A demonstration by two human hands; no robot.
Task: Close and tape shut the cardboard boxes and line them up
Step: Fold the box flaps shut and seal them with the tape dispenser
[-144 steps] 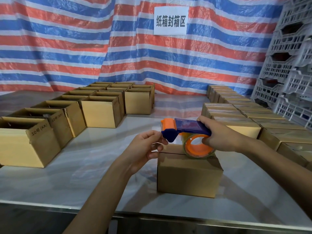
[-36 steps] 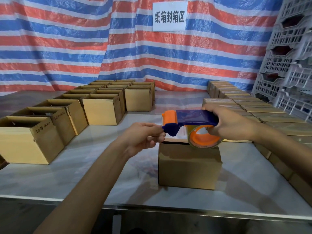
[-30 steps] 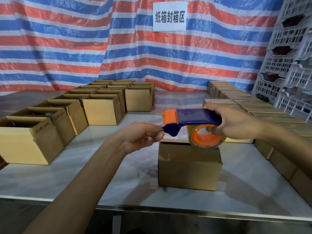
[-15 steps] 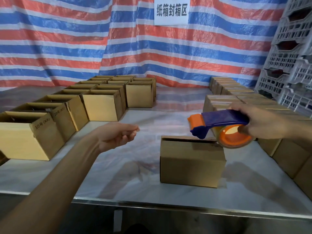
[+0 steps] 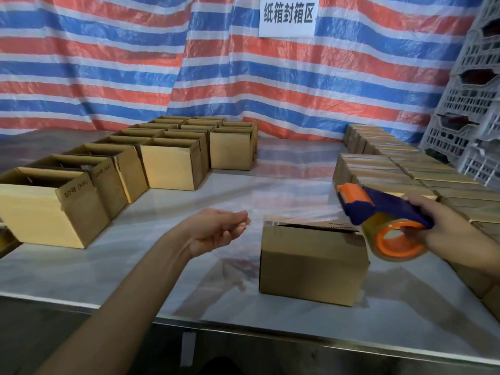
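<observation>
Taping step: left hand (image 5: pixel 216 231) pinches the free end of clear tape (image 5: pixel 292 215) stretched to the dispenser (image 5: pixel 384 209) gripped by the right hand (image 5: pixel 443 228), above the box (image 5: pixel 311 261) standing between them; next, presumably, lowering the strip onto its seam.

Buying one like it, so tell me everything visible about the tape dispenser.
The tape dispenser looks plastic: dark blue body and handle, orange head at its left end, orange hub carrying a clear roll. The right hand grips the handle, fingers reaching into the hub. It is tilted, head up, by the box's right end, apparently not touching it. Clear tape stretches from the head leftward to the left hand, which pinches its end.
</observation>
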